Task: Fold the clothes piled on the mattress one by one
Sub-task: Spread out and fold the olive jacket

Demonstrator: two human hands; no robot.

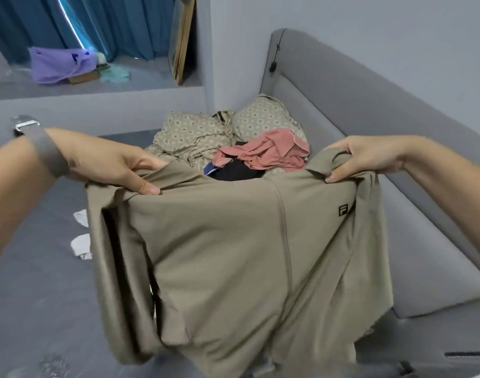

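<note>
The beige jacket (233,255) hangs above the mattress (37,268), stretched between two hands. The left hand (116,166) pinches one shoulder in its grip, the right hand (361,156) the other. Behind the jacket lie a pink garment (271,154) and patterned bedding (189,135).

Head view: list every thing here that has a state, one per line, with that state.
Khaki jacket: held up by its shoulders, hanging unfolded, zip closed.
Left hand: grips the jacket's shoulder.
Right hand: grips the other shoulder.
Pink garment: crumpled on the pile, unfolded.
Black garment: bunched under the pink one.
Patterned bedding: rumpled.
White socks: lying loose on the mattress.
Blue curtain: drawn.
</note>
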